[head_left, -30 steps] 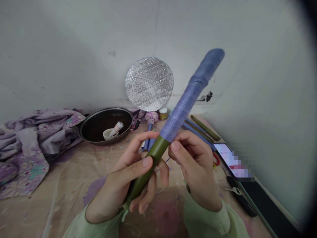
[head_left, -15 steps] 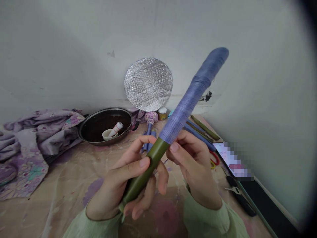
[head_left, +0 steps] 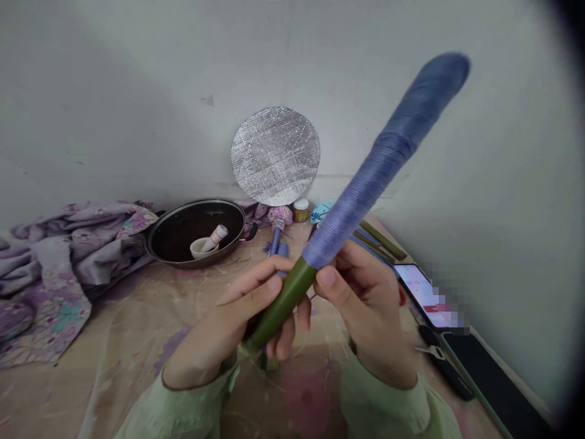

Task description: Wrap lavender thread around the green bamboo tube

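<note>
A green stick point(head_left: 286, 299), its upper part wrapped in blue-purple thread point(head_left: 361, 195), slants up to the right in front of me. My left hand point(head_left: 242, 311) grips the bare green part, thumb on top and fingers beneath. At the lower edge of the thread wrapping, my right hand point(head_left: 365, 299) pinches with thumb and fingers against the stick. A thin thread shows faintly between the hands; its path is partly hidden.
Behind stand a silver disc point(head_left: 275, 157), a small jar point(head_left: 300, 210) and a black pan point(head_left: 159, 244) with a white cup point(head_left: 201, 248). Patterned cloth point(head_left: 55, 305) lies left. A phone point(head_left: 423, 292), keys point(head_left: 432, 350) and green sticks point(head_left: 384, 239) are right.
The wrapped stick has moved up and to the right, its tip now higher. Both hands have shifted slightly right with it, still holding it.
</note>
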